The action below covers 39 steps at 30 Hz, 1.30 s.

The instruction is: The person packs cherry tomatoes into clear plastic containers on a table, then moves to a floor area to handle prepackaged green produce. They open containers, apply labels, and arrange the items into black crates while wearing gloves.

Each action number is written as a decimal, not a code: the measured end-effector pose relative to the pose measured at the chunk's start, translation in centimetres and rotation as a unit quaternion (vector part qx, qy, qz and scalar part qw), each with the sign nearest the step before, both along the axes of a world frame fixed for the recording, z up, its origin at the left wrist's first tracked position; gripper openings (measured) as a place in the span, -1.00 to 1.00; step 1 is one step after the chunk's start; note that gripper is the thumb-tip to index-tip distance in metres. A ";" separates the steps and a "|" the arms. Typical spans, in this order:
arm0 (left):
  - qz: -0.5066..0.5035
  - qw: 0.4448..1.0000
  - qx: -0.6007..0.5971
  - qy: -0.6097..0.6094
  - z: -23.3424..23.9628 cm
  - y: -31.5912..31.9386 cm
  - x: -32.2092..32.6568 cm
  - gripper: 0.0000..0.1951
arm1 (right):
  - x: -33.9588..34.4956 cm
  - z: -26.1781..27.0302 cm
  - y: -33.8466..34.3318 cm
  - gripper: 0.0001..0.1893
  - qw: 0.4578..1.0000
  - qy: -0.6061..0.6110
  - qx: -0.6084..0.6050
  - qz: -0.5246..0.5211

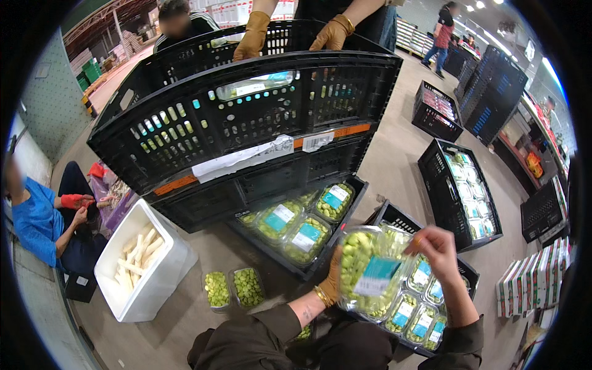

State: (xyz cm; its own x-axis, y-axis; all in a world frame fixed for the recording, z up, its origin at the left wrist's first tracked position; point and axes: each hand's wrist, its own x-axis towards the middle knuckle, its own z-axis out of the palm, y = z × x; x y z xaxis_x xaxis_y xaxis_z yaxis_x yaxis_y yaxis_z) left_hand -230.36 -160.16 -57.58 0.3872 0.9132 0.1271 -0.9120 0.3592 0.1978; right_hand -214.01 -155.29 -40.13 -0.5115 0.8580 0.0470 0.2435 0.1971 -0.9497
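A clear plastic pack of shelled green beans [358, 259], with a blue and white label on it, is held up before me by my left hand [330, 280], which wears a brown glove and grips its left side. My bare right hand [437, 249] is at the pack's upper right edge, fingers bent together; blur hides whether they pinch the plastic. Behind and below the pack, a black plastic crate [407, 213] contains several labelled bean packs [401, 314]. Another low crate [319, 266] to its left also has labelled packs [307, 238] in it.
Two unlabelled bean packs [248, 286] rest on the floor beside a white foam box [152, 296] of pale stalks. Tall black crates [259, 138] stand ahead, with a co-worker's gloved hands [333, 34] reaching in. A seated person [39, 217] is at left; a filled crate [441, 185] stands at right.
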 end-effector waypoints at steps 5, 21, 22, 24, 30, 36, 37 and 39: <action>0.046 0.998 -0.033 -0.021 -3.4 2.6 -2.6 -0.43 | -4.8 10.2 6.3 -0.84 0.943 0.295 0.054 -0.146; 0.004 0.997 -0.081 -0.015 -1.5 1.1 -3.4 -0.26 | -10.5 12.0 11.9 -0.76 0.962 0.185 0.010 0.200; 0.001 0.998 -0.055 -0.017 -1.3 1.4 -3.4 -0.25 | -7.2 9.4 10.1 -0.73 0.989 0.086 0.041 0.117; -0.034 0.997 -0.063 -0.003 -0.7 1.5 -3.3 -0.29 | -1.5 1.9 5.7 -0.60 0.988 -0.089 0.124 -0.005; -0.055 0.987 -0.098 0.112 -1.2 0.9 2.5 -0.31 | 5.7 -14.1 -4.6 -0.60 0.960 -0.074 -0.251 -0.100; -0.013 0.893 0.036 0.449 -4.8 4.7 8.7 -0.67 | 16.1 -18.3 -9.1 -0.75 0.937 -0.030 -0.223 -0.267; 0.065 0.851 0.125 0.506 -5.4 6.7 8.6 -0.73 | 18.4 -18.8 -9.1 -0.74 0.928 -0.061 -0.221 -0.293; 0.233 0.629 0.244 0.700 -6.2 11.0 7.5 -0.75 | 22.1 -20.1 -8.7 -0.74 0.902 -0.104 -0.218 -0.358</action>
